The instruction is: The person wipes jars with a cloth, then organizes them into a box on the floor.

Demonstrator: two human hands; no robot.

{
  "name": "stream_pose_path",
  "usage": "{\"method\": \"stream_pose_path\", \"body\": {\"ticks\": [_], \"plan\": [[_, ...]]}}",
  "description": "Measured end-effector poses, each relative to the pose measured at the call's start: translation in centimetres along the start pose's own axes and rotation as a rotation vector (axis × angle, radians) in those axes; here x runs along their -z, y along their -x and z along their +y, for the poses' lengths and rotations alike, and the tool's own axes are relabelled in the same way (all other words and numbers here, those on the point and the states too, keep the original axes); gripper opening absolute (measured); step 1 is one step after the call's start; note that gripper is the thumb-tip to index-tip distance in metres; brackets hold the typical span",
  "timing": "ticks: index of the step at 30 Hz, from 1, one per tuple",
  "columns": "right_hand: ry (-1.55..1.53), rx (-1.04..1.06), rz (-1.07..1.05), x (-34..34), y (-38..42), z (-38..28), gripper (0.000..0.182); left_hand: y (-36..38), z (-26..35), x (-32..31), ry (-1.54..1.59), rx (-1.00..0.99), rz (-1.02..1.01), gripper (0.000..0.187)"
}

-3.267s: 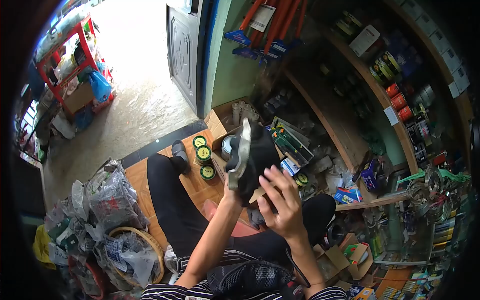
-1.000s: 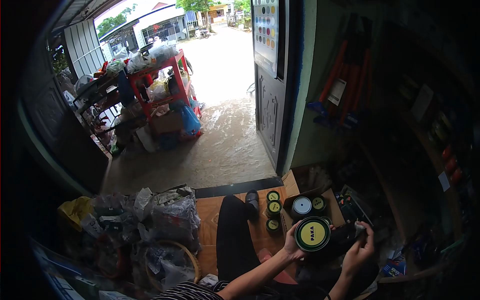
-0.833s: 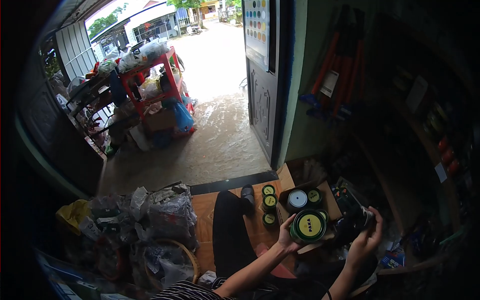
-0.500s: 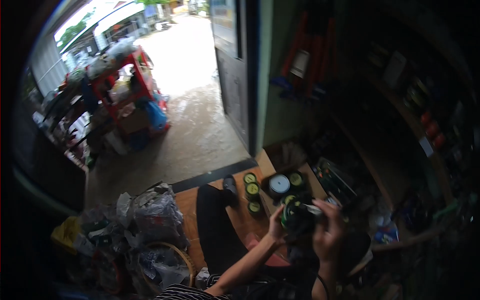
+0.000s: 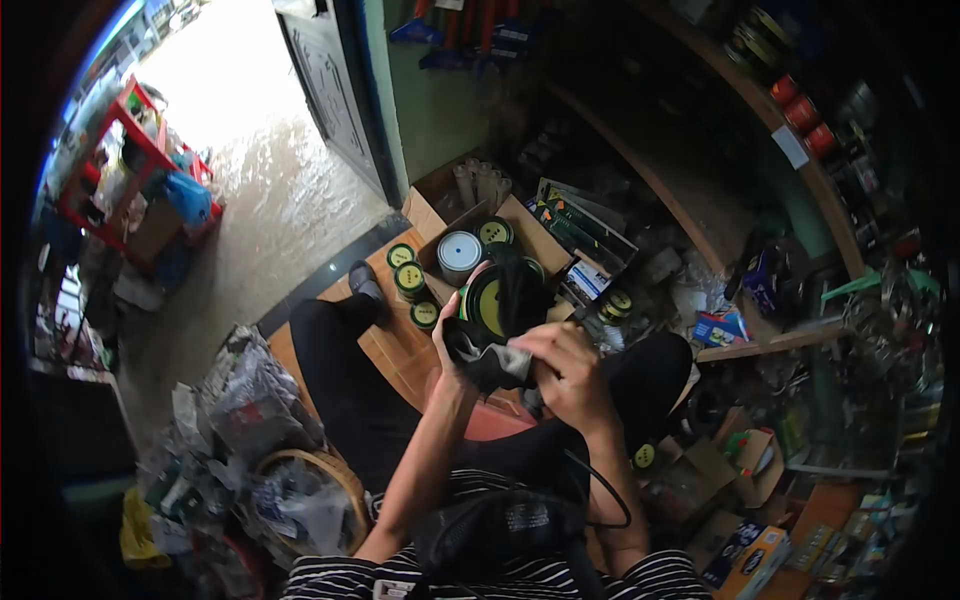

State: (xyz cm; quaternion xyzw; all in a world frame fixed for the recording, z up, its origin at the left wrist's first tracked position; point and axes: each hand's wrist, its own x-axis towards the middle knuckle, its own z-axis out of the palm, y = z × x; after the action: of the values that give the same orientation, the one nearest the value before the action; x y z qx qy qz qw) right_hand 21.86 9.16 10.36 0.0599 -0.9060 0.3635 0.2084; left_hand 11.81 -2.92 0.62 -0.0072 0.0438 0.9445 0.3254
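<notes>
My left hand (image 5: 447,347) is wrapped round the side of a can (image 5: 486,307) with a green and yellow lid, held tilted above my lap. A dark grey cloth (image 5: 492,366) hangs across the can's lower side. The fingers of my right hand (image 5: 568,372) pinch one end of that cloth, just right of the can. A black, blurred shape (image 5: 524,292) covers the lid's right part. Beyond my hands, a can with a pale blue-white lid (image 5: 460,252) and a yellow-green lidded can (image 5: 495,232) sit in an open cardboard box (image 5: 538,232).
Several similar cans (image 5: 408,278) stand on the tiled floor left of the box. Plastic-wrapped goods (image 5: 255,400) and a round basket (image 5: 345,485) lie at left. Shelves (image 5: 640,150) and loose boxes (image 5: 750,460) fill the right. An open door (image 5: 345,110) stands ahead.
My view has swung right and down. The can's lid now faces me more, and my right hand has come lower with the cloth stretched toward my left hand.
</notes>
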Motion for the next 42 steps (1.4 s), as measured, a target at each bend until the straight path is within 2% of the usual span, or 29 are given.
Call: {"method": "stream_pose_path", "body": {"ticks": [1, 3, 5, 7, 9, 11, 13, 15, 17, 19, 22, 25, 26, 29, 30, 34, 35, 37, 39, 41, 42], "plan": [[0.014, -0.043, 0.010, 0.5, -0.3, 0.2, 0.031, 0.2, -0.4, -1.0, -0.030, -0.002, 0.068, 0.062], [0.064, -0.086, 0.029, 1.2, -1.2, 0.3, 0.033, 1.0, -0.4, 1.2, -0.013, 0.084, -0.042, 0.062], [0.070, -0.167, 0.137, 1.0, -2.1, -0.7, 0.036, 1.1, -0.7, -0.1, -0.106, 0.062, 0.070, 0.062], [0.159, -0.179, 0.246, 0.7, -2.8, -1.1, 0.051, 1.1, -1.0, -0.3, -0.066, 0.060, 0.058, 0.063], [-0.016, -0.252, 0.168, 0.4, -2.0, 0.5, 0.048, 1.1, -0.7, 0.4, -0.041, 0.110, 0.015, 0.065], [-0.333, -0.383, 0.121, 0.8, -1.5, 0.2, 0.041, 1.2, -0.2, 0.0, -0.033, 0.133, -0.018, 0.067], [-0.140, -0.416, 0.285, 1.1, -1.1, -0.7, 0.027, 1.3, 0.1, -1.3, -0.031, 0.114, -0.045, 0.068], [-0.212, -0.344, 0.372, 2.0, -0.8, -1.5, 0.024, 0.8, 0.0, -2.8, -0.083, 0.067, -0.025, 0.070], [-0.307, -0.279, 0.358, 3.1, -0.6, -2.5, 0.025, 0.8, -0.1, -3.2, -0.092, 0.041, 0.014, 0.073], [-0.310, -0.335, 0.277, 3.4, -1.9, -4.4, 0.029, 0.9, 0.0, -3.0, -0.164, 0.052, 0.007, 0.073], [0.059, -0.391, 0.227, 1.6, -2.5, -2.0, 0.027, 0.9, -0.2, -3.5, -0.243, 0.031, -0.013, 0.073], [0.215, -0.388, 0.311, 1.4, -3.2, -1.3, 0.024, 0.8, -0.1, -4.2, -0.349, 0.109, -0.065, 0.081], [0.162, -0.405, 0.305, 1.4, -3.8, -2.0, 0.021, 0.6, -0.2, -4.1, -0.361, 0.116, -0.088, 0.079], [0.013, -0.174, 0.107, 1.1, -4.9, -2.4, 0.019, 0.2, -0.6, -3.7, -0.277, 0.001, -0.072, 0.075], [-0.011, -0.149, 0.070, 1.0, -5.0, -2.8, 0.019, 0.0, -0.2, -3.8, -0.338, -0.036, 0.016, 0.070], [-0.063, -0.149, -0.057, 1.6, -3.4, -1.3, 0.017, -0.1, 1.0, -4.7, -0.250, -0.051, 0.016, 0.072], [-0.003, -0.177, -0.017, 1.8, -3.2, -0.5, 0.015, 0.0, 1.0, -4.9, -0.261, -0.035, -0.001, 0.072], [0.048, -0.367, 0.116, 2.1, -3.6, 0.0, 0.016, 0.2, 0.5, -5.1, -0.284, 0.003, -0.027, 0.074], [0.050, -0.348, 0.139, 2.2, -4.7, -0.8, 0.017, 0.3, 0.0, -5.1, -0.309, 0.071, -0.023, 0.076], [-0.098, -0.193, 0.034, 1.6, -4.9, -1.9, 0.019, 0.3, -0.9, -4.4, -0.382, 0.048, 0.019, 0.074], [-0.238, -0.215, -0.087, 1.4, -4.6, -2.7, 0.022, 0.2, -0.9, -4.3, -0.266, 0.038, 0.009, 0.066]]}}
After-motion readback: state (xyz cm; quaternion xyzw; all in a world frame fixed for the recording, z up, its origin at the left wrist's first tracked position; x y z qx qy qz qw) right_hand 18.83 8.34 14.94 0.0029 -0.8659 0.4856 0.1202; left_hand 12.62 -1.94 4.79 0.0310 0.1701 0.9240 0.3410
